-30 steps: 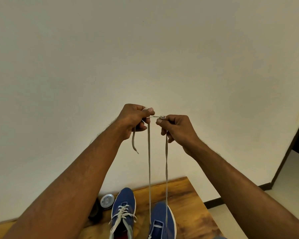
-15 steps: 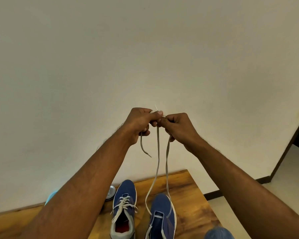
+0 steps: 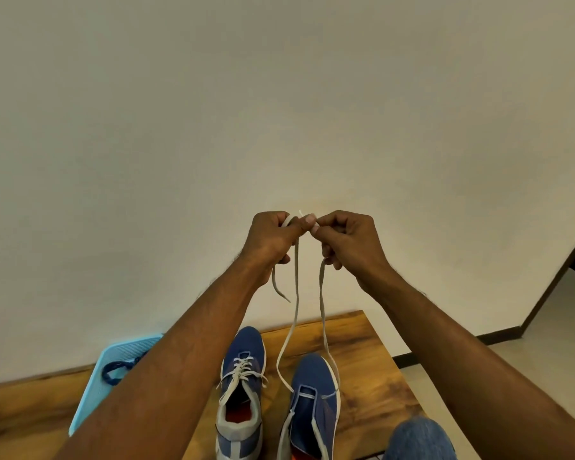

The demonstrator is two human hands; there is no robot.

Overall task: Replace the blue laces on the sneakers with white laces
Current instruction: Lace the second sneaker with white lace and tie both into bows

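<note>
While both hands are raised high in front of the wall, the head view shows the left hand and the right hand meeting thumb to thumb, each pinching an end of the white lace, whose two strands hang down to the right sneaker near the table's right edge. Half a second ago the hands were already close; a second ago they were apart with a short stretch of lace drawn taut between them, and the strands now hang slacker, bowing out above the shoe. That suggests the ends are being matched for length after the first eyelets were threaded, so this shoe's lacing has barely begun. A short tail dangles below the left hand. Just beside it, the left sneaker already carries white laces crossed up its tongue, loose and untied. Toward the table's left edge a light-blue tray holds a removed blue lace, partly hidden by the left forearm. A denim-clad knee shows by the near right corner.
</note>
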